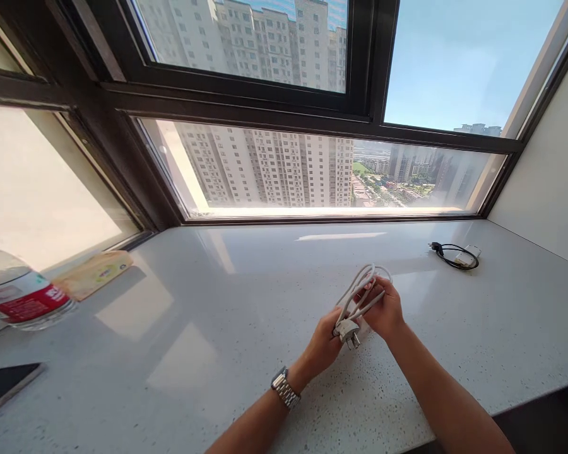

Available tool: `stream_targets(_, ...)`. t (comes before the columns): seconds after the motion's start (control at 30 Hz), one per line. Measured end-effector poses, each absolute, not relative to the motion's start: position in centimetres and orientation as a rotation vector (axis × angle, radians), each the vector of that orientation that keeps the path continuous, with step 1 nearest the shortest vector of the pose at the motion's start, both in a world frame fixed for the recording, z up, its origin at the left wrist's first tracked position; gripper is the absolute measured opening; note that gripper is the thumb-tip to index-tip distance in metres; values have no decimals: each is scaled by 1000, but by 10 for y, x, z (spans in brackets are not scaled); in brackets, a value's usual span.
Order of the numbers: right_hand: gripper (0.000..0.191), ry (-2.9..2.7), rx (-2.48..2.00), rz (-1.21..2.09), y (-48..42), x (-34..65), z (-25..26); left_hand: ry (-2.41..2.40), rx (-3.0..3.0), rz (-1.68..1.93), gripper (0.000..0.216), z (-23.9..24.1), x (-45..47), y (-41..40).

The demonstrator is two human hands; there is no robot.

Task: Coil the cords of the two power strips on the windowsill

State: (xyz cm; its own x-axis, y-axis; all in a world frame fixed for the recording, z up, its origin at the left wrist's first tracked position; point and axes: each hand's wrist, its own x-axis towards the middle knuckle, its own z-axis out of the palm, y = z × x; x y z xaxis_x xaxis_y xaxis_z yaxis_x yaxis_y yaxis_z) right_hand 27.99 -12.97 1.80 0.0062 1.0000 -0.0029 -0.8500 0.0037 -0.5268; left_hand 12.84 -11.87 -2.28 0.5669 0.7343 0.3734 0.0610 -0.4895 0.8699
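Silver watch worn on the arm of the left hand, which is closed on the near end of a looped white cable beside its plug, prongs angled downward. Right hand: fingers curled around the farther loops. Cable located between both hands, over the speckled countertop. Farther right, black cord coiled, overlapping a white adapter. Beyond: dark window frame, tall buildings.

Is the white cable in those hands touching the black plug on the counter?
Apart: the head view shows countertop between the white cable and the black plug lying farther right.
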Motion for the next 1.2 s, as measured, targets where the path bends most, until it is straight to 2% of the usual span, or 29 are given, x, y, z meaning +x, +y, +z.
stream_targets(0.1, 16, -352, -348, 1462, -130, 299, 26, 645, 1928, 908, 24, -18, 130, -124)
stream_targets(0.3, 29, -458, -468, 1516, -131, 297, 21, 681, 2030, 833, 29, -21, 133, -122)
stream_targets(0.5, 13, -467, -384, 1470, -139, 298, 31, 692, 1911, 813, 37, -20, 132, -124)
stream_targets(0.8, 14, -552, -299, 1356, -140, 327, 34, 563, 1700, 817, 37, -8, 132, -126)
stream_targets(1.03, 35, -746, -501, 1245, -132, 319, 26, 671, 1310, 866, 42, -17, 132, -124)
stream_targets(1.2, 45, -837, -543, 1308, -134, 325, 25, 585, 1282, 804, 44, -14, 124, -123)
